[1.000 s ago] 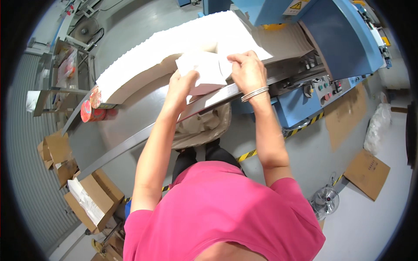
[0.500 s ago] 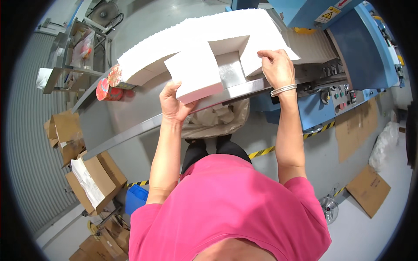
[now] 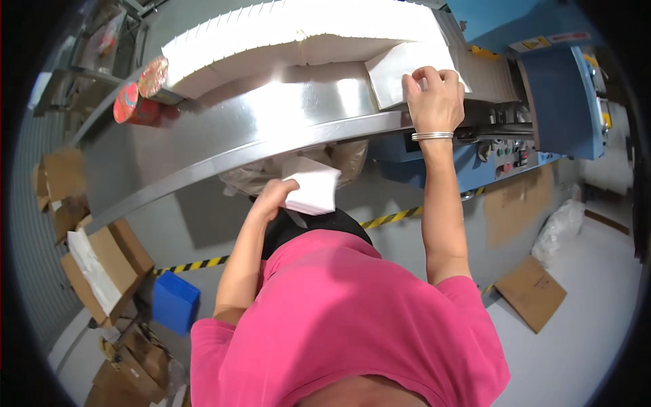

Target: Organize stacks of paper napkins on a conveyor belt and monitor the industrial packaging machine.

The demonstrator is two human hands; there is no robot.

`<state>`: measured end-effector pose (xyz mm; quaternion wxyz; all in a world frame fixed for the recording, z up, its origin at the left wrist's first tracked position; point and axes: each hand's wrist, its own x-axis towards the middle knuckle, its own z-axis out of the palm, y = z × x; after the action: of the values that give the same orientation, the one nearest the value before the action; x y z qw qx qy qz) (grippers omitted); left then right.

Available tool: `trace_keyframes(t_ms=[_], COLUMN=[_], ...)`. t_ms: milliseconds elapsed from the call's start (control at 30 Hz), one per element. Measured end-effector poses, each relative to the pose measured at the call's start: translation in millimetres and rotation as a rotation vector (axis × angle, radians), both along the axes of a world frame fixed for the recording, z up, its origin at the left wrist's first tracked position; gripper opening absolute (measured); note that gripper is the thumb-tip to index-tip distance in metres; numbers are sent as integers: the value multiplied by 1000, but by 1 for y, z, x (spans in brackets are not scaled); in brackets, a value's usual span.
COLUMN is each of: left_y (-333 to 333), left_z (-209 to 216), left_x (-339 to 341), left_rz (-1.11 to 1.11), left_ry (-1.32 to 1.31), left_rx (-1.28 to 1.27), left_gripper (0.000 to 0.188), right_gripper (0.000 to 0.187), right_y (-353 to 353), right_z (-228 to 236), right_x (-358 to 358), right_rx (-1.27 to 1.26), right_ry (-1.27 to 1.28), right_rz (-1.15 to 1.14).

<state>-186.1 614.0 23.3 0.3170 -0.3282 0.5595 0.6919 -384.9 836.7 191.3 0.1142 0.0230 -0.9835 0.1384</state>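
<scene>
My left hand (image 3: pixel 273 199) is closed round the left side of a small stack of white paper sheets (image 3: pixel 315 190), held tilted below the table's front edge, in front of a beige bag (image 3: pixel 352 161). On the metal table, my right hand (image 3: pixel 436 102) hovers at or touches a white paper block (image 3: pixel 393 74) at the right end of a long row. Its fingers are loosely curled with gaps between them, and nothing shows in them. The long row of upright white paper (image 3: pixel 271 34) curves along the back of the metal table (image 3: pixel 230 112).
Two red patterned cylinders (image 3: pixel 127 103) stand at the row's left end. A blue machine (image 3: pixel 559 102) with a button panel (image 3: pixel 508 156) is at the right. Cardboard boxes (image 3: pixel 112 271) and a blue bin (image 3: pixel 175 302) are at the left. Flat cardboard (image 3: pixel 531 293) lies on the right floor.
My left hand has moved down off the table toward me with the white paper stack, leaving a bare stretch of metal. My right hand stays by the right-end block, its fingers now less pinched.
</scene>
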Motion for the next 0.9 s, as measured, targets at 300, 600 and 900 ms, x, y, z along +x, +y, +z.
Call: trace_keyframes(t_ms=[300,600,900], left_y=[-16,2,-111], left_z=[-94,-73,154], left_x=[-17,-21,-58], left_rz=[-105,-612,211], left_ry=[140,153,1282], left_rx=[-508,-523,-1319], left_gripper=[48,65,31], right_gripper=[29,35,41], right_y=[0,-9,-9], right_z=[-25,-21,-21], right_x=[-9,1,6], right_rx=[415,459,377], right_ry=[402,360,331], right_rz=[268,242,183])
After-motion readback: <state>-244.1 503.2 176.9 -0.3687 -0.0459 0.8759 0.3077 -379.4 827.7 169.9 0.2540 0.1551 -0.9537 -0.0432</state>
